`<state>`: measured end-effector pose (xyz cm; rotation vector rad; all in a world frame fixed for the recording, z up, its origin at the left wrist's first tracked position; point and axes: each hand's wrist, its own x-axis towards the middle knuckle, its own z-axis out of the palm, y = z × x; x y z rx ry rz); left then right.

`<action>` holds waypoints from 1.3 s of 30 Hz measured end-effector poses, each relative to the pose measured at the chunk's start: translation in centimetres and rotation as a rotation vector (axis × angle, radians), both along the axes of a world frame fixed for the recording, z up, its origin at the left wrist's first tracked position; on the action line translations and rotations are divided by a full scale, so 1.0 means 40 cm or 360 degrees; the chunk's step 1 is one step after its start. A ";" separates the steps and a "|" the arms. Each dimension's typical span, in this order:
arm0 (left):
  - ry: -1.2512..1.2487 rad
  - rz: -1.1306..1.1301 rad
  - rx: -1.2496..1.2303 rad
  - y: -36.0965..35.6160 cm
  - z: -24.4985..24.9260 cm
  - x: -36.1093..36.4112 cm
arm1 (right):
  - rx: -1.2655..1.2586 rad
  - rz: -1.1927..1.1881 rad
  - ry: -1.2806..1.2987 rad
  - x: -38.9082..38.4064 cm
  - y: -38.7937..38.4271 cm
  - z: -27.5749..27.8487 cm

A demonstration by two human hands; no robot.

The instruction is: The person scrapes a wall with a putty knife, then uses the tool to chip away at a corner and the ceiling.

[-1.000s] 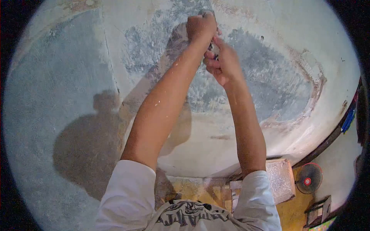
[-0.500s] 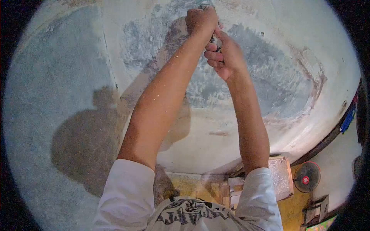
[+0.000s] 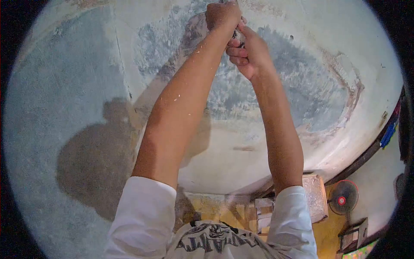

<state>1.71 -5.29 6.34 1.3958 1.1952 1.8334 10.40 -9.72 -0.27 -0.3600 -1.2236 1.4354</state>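
Observation:
Both my arms reach up to the wall (image 3: 241, 90), whose pale coating gives way to a rough grey patch. At the top of the view, my left hand (image 3: 223, 17) is closed around the upper part of a tool with a dark, white-specked handle (image 3: 236, 36). Just below and to its right, my right hand (image 3: 252, 52) wraps its fingers around the lower end of that same handle. The tool's working end is hidden by my left hand and the frame edge, so its kind does not show. Small pale flecks stick to my left forearm (image 3: 181, 97).
Below at the right are a fan with a red rim (image 3: 343, 197), a plastic-wrapped box (image 3: 315, 198) and a small wooden stand (image 3: 354, 236). A blue item (image 3: 389, 133) hangs at the far right. My shadow (image 3: 92, 168) falls on the grey wall at left.
Both hands have shifted slightly up and a little left along the wall, keeping their hold on the tool. The surroundings look the same.

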 end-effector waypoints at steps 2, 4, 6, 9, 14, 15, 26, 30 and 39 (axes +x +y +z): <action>-0.0016 0.0140 -0.0042 0.024 0.000 0.009 | -0.0025 0.0014 -0.0017 0.016 -0.019 -0.006; -0.0031 0.0235 -0.0003 0.039 0.025 0.005 | -0.0018 -0.0014 -0.0054 0.006 -0.017 0.013; -0.0009 0.0182 0.0093 0.052 0.041 0.008 | -0.0002 -0.0121 -0.0087 -0.003 0.000 0.043; 0.0166 0.0053 0.0251 0.102 0.018 -0.001 | 0.0016 -0.0066 -0.0041 -0.002 0.001 0.029; 0.0080 0.0156 0.0174 0.131 0.038 0.004 | 0.0019 -0.0032 -0.0149 0.012 0.032 0.049; -0.0083 -0.0019 0.0081 0.019 0.053 -0.007 | 0.0038 -0.0072 -0.0166 0.007 0.040 0.060; -0.0040 0.0113 0.0167 0.042 0.077 -0.017 | 0.0072 -0.0054 -0.0084 -0.013 0.029 0.071; -0.0054 0.0083 0.0074 0.003 0.043 -0.012 | 0.0018 -0.0189 -0.0162 -0.003 0.022 0.034; 0.0058 -0.0008 0.0249 0.046 -0.095 0.011 | -0.0100 -0.0013 -0.0048 0.009 -0.026 -0.076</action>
